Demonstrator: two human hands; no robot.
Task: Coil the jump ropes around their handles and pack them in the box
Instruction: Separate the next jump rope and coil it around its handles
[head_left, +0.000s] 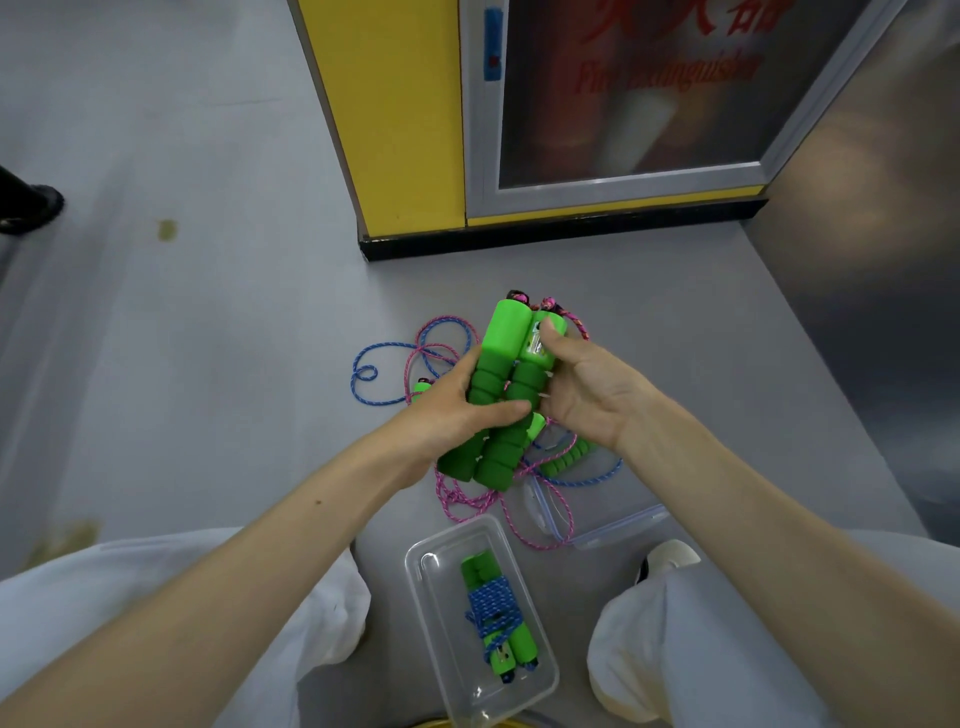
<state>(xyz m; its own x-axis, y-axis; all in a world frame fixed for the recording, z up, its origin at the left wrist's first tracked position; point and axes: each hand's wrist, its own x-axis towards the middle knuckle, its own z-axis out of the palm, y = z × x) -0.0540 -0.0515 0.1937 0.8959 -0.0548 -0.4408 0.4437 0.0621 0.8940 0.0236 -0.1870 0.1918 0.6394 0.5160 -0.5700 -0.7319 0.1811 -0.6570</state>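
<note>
Two green jump-rope handles (501, 384) are held side by side above the floor. My left hand (457, 410) grips them round the foam middle, thumb across the front. My right hand (582, 389) holds the right handle near its top, thumb on its counter. Their pink rope (467, 499) trails loose on the floor below. A blue rope (374, 374) lies in loops behind, with its green handle (563, 460) under my right wrist. The clear plastic box (431, 582) between my knees holds one green-handled rope (496, 613) coiled with blue cord.
The box's clear lid (618, 530) with a blue rim lies on the grey floor right of the box. A yellow cabinet (395, 114) with a glass fire-extinguisher door stands ahead. A grey wall rises at the right. My white-trousered knees flank the box.
</note>
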